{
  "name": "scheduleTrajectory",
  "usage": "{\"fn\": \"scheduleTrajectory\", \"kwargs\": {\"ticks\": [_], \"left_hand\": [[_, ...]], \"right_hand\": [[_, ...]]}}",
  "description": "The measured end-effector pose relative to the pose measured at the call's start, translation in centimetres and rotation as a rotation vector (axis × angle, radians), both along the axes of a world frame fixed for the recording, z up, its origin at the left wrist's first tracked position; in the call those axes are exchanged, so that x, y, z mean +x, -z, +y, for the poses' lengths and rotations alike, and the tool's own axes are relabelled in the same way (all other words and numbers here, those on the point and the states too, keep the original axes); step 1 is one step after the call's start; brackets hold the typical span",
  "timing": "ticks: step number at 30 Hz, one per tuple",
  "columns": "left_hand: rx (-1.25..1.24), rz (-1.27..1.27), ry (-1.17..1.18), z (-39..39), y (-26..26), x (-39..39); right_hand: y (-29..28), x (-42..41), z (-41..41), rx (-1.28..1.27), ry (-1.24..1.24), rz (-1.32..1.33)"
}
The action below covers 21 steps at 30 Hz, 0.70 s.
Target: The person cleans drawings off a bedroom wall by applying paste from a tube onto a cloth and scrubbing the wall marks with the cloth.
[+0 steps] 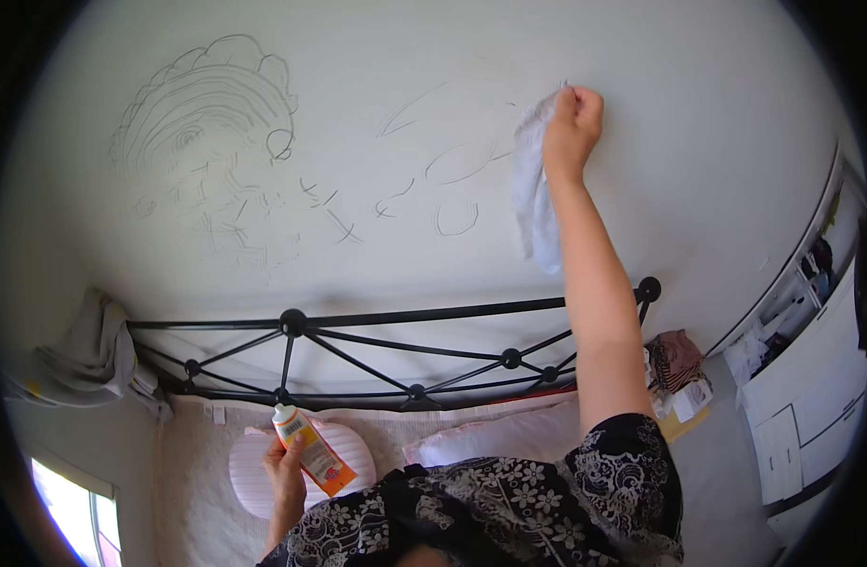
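My right hand (575, 131) is raised against the white wall (674, 142), closed on a pale blue-grey cloth (536, 191) that hangs down from it. Dark scribbles (455, 164) mark the wall to the left of the cloth, and a large curved drawing with a scalloped edge (214, 78) lies farther left. Low in front of my body, my left hand (288, 471) holds an orange and white squeeze tube (316, 453), its white cap end pointing up. Printed writing and a barcode show on the tube.
A black metal headboard (433, 312) runs along the wall's foot. Behind the tube is a round pink striped cushion (249, 468), with a pink pillow (497, 432) to its right. A grey curtain (100, 347) hangs left; white cabinets (802, 418) and a pile of items (678, 361) stand right.
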<state>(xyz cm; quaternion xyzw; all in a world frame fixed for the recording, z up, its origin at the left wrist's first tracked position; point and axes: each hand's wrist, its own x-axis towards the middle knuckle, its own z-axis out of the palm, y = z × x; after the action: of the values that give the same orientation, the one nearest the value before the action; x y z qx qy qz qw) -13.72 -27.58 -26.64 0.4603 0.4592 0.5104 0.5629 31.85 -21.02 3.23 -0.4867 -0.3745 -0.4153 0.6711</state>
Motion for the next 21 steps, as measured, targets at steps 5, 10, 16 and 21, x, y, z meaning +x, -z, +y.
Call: {"fn": "scheduleTrajectory", "kwargs": {"ticks": [5, 10, 16, 21], "left_hand": [[0.005, 0.136, 0.027, 0.4, -2.6, -0.3], [0.204, -0.010, 0.322, 1.2, -6.8, 2.9], [0.479, -0.252, 0.716, 2.9, -10.5, 6.8], [0.327, -0.319, 0.857, 2.1, -13.0, 9.3]], "right_hand": [[4.7, -3.7, -2.0, -0.041, -1.949, 0.532], [6.8, -10.3, -2.6, -0.113, -2.406, 0.608], [9.2, -17.2, -2.5, -0.205, -2.647, 0.752], [10.1, -19.6, -2.6, -0.340, -2.444, 0.843]]}}
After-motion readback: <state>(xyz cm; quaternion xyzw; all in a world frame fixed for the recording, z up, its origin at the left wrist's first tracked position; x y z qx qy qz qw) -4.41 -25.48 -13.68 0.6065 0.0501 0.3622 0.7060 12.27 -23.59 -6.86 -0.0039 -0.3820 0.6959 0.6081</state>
